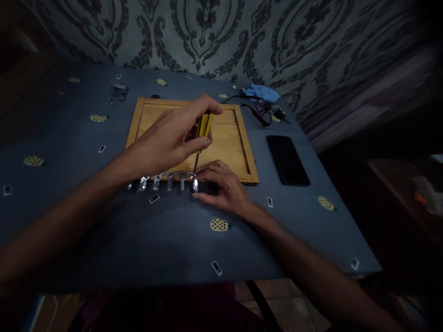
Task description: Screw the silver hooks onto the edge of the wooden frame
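Note:
My left hand (176, 131) is wrapped round the yellow-and-black handle of a screwdriver (204, 127), held nearly upright. Its thin shaft points down to a row of shiny metal hooks (169, 182) along the near edge of a framed wooden board (224, 138). At the right end of that row, my right hand (221, 184) pinches the last metal hook (195, 185) between thumb and fingers, close beside the screwdriver's tip. Whether a screw sits under the tip is too small to tell. The board lies flat on the table, partly hidden by my left hand and forearm.
A black phone (288, 160) lies right of the board. Behind it are dark-framed glasses (259, 113), a blue cloth (261, 92) and a small dark object (279, 113). Small clear-looking items (119, 91) rest at the back left of the blue patterned table (166, 244). A patterned wall stands behind.

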Tool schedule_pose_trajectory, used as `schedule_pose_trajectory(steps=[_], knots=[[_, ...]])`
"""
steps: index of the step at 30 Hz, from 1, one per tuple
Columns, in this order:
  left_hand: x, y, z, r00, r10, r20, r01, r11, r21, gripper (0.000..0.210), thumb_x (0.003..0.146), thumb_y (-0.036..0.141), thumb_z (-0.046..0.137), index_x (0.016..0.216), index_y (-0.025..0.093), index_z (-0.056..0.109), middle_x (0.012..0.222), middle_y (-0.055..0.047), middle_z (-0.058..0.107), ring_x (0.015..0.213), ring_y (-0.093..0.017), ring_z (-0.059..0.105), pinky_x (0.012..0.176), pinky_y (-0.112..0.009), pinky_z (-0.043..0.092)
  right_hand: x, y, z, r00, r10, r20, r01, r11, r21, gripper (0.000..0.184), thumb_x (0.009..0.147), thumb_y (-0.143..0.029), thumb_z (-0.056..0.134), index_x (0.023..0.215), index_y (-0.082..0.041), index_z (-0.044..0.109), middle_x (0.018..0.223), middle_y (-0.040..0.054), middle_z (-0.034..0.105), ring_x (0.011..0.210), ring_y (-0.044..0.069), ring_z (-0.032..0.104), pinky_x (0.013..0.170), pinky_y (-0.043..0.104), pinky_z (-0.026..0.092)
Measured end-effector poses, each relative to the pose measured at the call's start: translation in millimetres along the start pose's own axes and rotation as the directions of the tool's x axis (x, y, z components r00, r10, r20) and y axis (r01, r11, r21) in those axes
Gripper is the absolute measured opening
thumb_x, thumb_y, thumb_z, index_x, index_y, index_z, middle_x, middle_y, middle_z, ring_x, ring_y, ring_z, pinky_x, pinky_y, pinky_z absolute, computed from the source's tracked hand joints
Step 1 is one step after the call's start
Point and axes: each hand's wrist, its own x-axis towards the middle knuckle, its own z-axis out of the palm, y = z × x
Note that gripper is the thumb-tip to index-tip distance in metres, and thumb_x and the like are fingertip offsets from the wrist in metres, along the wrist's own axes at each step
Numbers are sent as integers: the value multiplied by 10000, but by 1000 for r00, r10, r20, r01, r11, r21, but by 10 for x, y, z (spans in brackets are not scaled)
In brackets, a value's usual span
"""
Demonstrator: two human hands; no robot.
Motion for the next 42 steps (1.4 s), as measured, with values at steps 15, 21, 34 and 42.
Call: schedule_pose_trajectory(steps=[15, 21, 34, 42], knots=[[-52, -31, -77, 999, -33, -2, 33, 992, 122, 464, 882, 210, 643, 1331, 245, 528, 1092, -34, 665, 852, -180, 680, 731, -331, 544, 5, -17, 1, 999, -34, -26, 33, 999, -14, 249, 907, -426, 748, 1030, -217, 694, 1052, 77, 759, 997, 246, 674, 877, 414, 522], [-30, 16, -229, 998, -40, -49, 41, 999, 17, 426, 883, 249, 671, 1293, 241, 552, 1075, -35, 680, 907, -181, 692, 730, -305, 565, 3, -20, -9, 999, -32, -18, 32, 999, -6, 259, 901, -410, 757, 1052, -210, 690, 1089, 82, 760, 1033, 251, 677, 899, 429, 530], [-87, -7, -108, 1000, -14, -13, 15, 991, 130, 429, 915, 230, 625, 1332, 269, 532, 927, -20, 654, 965, -234, 701, 777, -345, 575, 2, -35, -21, 1000, -7, 2, 7, 1000, -4, 263, 899, -408, 760, 1051, -202, 700, 1080, 94, 757, 1040, 256, 668, 897, 421, 525], [-77, -19, -105, 999, -22, 37, 17, 990, 142, 451, 916, 239, 613, 1357, 252, 520, 949, -30, 661, 919, -222, 691, 755, -334, 562, 9, -32, -23, 1000, 3, 1, -3, 1000, -1, 254, 902, -435, 748, 1045, -230, 704, 1104, 75, 754, 1043, 250, 668, 899, 421, 526]])
